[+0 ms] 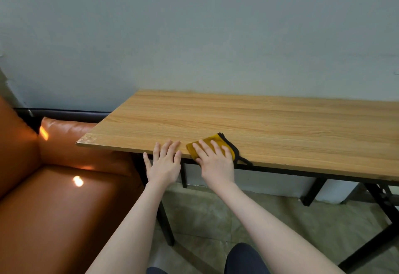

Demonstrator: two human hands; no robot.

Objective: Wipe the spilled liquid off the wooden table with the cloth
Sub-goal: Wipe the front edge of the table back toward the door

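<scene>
A folded yellow cloth [218, 141] with a black trim lies at the front edge of the wooden table [259, 122]. My right hand [213, 161] presses flat on the cloth with straight, spread fingers. My left hand [165, 162] sits just left of it, fingers straight, fingertips resting on the table's front edge. No liquid shows on the tabletop in this view. A black strip of the cloth's trim hangs over the table edge to the right of my right hand.
An orange leather sofa [54, 187] stands close to the table's left end. The table backs onto a grey-green wall [194, 36]. Black metal table legs [377, 219] and a tiled floor lie below. My dark-trousered knees show at the bottom.
</scene>
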